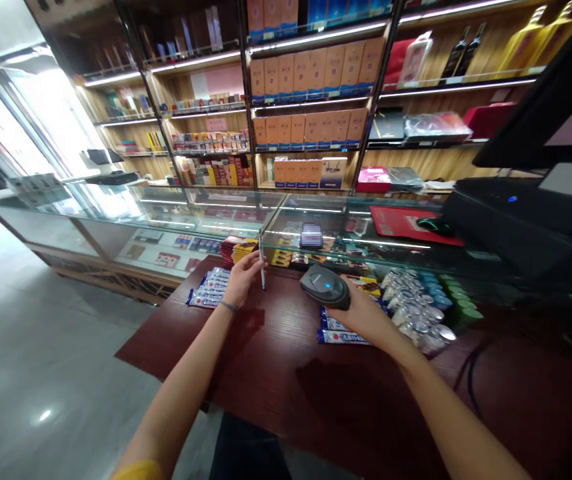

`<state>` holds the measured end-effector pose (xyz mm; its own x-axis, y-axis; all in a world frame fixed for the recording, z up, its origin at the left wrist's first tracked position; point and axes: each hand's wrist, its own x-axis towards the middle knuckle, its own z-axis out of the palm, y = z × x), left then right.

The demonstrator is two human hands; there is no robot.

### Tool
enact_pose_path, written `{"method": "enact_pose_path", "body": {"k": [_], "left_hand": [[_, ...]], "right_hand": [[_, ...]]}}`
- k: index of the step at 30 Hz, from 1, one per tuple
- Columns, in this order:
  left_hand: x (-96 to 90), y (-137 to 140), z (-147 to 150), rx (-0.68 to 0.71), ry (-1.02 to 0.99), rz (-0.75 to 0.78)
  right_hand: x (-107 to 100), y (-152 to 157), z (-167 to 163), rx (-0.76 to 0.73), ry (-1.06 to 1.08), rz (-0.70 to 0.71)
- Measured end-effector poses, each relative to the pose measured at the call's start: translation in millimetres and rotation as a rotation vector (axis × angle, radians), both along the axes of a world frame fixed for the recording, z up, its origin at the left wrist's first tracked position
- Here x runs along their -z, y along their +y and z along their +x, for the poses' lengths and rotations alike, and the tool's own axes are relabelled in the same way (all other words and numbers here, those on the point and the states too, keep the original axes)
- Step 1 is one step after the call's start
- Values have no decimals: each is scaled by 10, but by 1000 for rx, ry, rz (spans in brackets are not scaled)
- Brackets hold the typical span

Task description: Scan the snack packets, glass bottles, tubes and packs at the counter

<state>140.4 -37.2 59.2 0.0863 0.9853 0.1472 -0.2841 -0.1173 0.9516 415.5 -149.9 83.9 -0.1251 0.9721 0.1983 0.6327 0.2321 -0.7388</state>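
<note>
My left hand (244,279) pinches a thin white-and-blue packet (262,261), which stands upright and shows mostly its narrow edge. In my right hand (366,312) is a dark grey barcode scanner (322,285) with a small blue light lit on top, its head towards the packet but apart from it. A row of blue-and-white snack packets (209,288) lies on the brown table beside my left hand. More such packets (342,336) lie partly hidden under my right hand and the scanner.
Red and yellow packs (239,250) are stacked by the glass counter (206,200). Rows of silver-topped containers (416,303) stand to the right. A dark monitor (541,100), a red mat (411,223) with a mouse and a cable (471,373) are also there. Stocked shelves line the back.
</note>
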Motion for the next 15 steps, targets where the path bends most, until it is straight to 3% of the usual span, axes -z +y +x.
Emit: {"method": "enact_pose_path", "body": {"k": [3,9,12,15], "left_hand": [[-20,41,-386,-99,241,113],[97,114,-1130,-126,855,335],[202,152,-1342,-106,1139,425],[305,212,-1441,-69,1265,426]], "right_hand": [[28,-15,-94,5,-21,-6],[102,-40,-272,-22,13,20],[154,-50,-375,-18,19,13],[209,-69,-476,-23,-2,-14]]}}
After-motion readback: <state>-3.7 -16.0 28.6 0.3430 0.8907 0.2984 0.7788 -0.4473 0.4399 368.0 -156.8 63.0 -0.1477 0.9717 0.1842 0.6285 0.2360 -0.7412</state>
